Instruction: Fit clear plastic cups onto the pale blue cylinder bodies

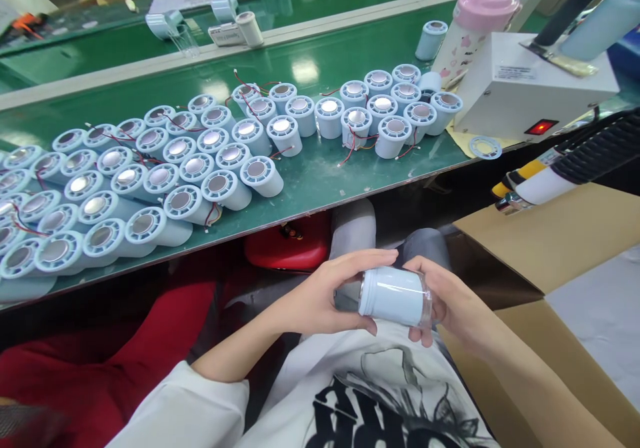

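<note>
Above my lap, a light blue cylinder (397,295) with a clear plastic sleeve lies sideways between my hands. My left hand (333,295) is wrapped round its left end, where a dark, clear-looking part shows between thumb and fingers. Around the sleeved right end, my right hand (443,298) has its fingers closed, some of them hidden behind the cylinder. Beyond both hands, many similar light blue cylinders (220,188) stand in rows on the green table (320,181), with silvery round tops and thin red and black wires on several.
A white machine (533,95) with a lit red switch and a pink-lidded bottle (480,21) stand at the right. Below hang a black hose (595,148) and open cardboard box (550,235). A red stool (290,245) and a person's red-clothed leg (165,321) are at left.
</note>
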Demonstrator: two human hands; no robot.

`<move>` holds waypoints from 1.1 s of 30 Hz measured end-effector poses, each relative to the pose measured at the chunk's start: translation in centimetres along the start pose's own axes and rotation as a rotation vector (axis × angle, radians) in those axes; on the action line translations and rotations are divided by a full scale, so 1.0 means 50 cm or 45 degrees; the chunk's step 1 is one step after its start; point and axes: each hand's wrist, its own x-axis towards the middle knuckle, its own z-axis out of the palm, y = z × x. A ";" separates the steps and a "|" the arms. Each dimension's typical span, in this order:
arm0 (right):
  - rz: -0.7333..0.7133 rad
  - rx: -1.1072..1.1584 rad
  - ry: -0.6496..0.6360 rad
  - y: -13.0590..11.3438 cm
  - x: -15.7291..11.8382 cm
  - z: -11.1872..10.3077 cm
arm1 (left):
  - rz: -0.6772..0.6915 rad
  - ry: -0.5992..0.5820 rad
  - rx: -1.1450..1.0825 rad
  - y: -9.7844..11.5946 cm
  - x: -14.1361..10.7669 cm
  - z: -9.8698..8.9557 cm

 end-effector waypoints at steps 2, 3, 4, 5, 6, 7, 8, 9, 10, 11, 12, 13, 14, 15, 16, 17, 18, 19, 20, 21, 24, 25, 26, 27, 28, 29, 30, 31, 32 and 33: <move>0.063 0.077 -0.019 0.000 0.007 0.003 | 0.030 0.002 0.009 -0.005 0.002 -0.001; 0.098 0.117 -0.028 0.000 0.010 0.005 | 0.046 0.000 0.017 -0.007 0.003 -0.002; 0.137 0.151 -0.041 -0.001 0.013 0.006 | 0.063 -0.002 0.027 -0.008 0.005 -0.002; 0.180 0.178 -0.056 -0.002 0.014 0.006 | 0.077 -0.006 0.042 -0.009 0.006 -0.003; 0.221 0.196 -0.070 -0.003 0.016 0.007 | 0.088 -0.008 0.062 -0.010 0.007 -0.004; 0.260 0.202 -0.086 -0.005 0.017 0.006 | 0.095 -0.006 0.087 -0.010 0.008 -0.004; 0.292 0.196 -0.107 -0.006 0.017 0.006 | 0.096 -0.002 0.111 -0.009 0.008 -0.004; 0.315 0.179 -0.132 -0.007 0.017 0.006 | 0.089 0.007 0.127 -0.008 0.008 -0.003; 0.330 0.154 -0.159 -0.007 0.017 0.005 | 0.072 0.020 0.127 -0.006 0.008 -0.001; 0.331 0.120 -0.181 -0.005 0.018 0.005 | 0.045 0.041 0.108 -0.002 0.007 0.001; 0.307 0.071 -0.190 -0.002 0.018 0.003 | 0.006 0.066 0.071 0.002 0.006 0.003; 0.244 0.000 -0.159 0.002 0.018 0.001 | -0.047 0.096 0.024 0.006 0.005 0.006; 0.131 -0.102 -0.077 0.007 0.017 -0.002 | -0.107 0.124 -0.026 0.011 0.004 0.009; -0.045 -0.235 0.046 0.013 0.017 -0.006 | -0.163 0.150 -0.075 0.015 0.004 0.012; -0.274 -0.399 0.170 0.019 0.017 -0.010 | -0.212 0.167 -0.119 0.019 0.003 0.014; -0.531 -0.585 0.252 0.025 0.016 -0.016 | -0.249 0.177 -0.161 0.022 0.003 0.015; -0.787 -0.776 0.272 0.030 0.015 -0.022 | -0.278 0.181 -0.200 0.024 0.003 0.016; -1.008 -0.952 0.234 0.034 0.014 -0.027 | -0.302 0.179 -0.238 0.025 0.003 0.017; -1.168 -1.089 0.157 0.036 0.012 -0.031 | -0.323 0.167 -0.270 0.025 0.004 0.016; -1.252 -1.174 0.080 0.038 0.010 -0.035 | -0.344 0.146 -0.291 0.025 0.005 0.015; -1.074 -1.015 0.013 0.037 0.004 -0.037 | -0.352 0.075 -0.249 0.025 0.008 0.008; -0.924 -0.847 0.001 0.036 0.002 -0.036 | -0.328 0.057 -0.205 0.025 0.009 0.005; -0.775 -0.661 -0.019 0.036 0.000 -0.034 | -0.301 0.044 -0.165 0.025 0.010 0.002; -0.644 -0.490 -0.039 0.035 -0.002 -0.032 | -0.279 0.030 -0.136 0.026 0.010 0.000; -0.546 -0.359 -0.050 0.034 -0.003 -0.031 | -0.269 0.014 -0.125 0.026 0.011 -0.001; -0.485 -0.285 -0.044 0.033 -0.005 -0.030 | -0.277 -0.005 -0.133 0.026 0.011 -0.001; -0.466 -0.266 -0.022 0.031 -0.006 -0.029 | -0.294 -0.020 -0.159 0.026 0.011 -0.002; -0.471 -0.295 0.014 0.030 -0.008 -0.030 | -0.319 -0.030 -0.196 0.026 0.011 -0.001; -0.490 -0.354 0.053 0.028 -0.010 -0.032 | -0.345 -0.037 -0.238 0.025 0.012 -0.001; -0.521 -0.421 0.090 0.026 -0.012 -0.034 | -0.367 -0.041 -0.283 0.024 0.013 -0.001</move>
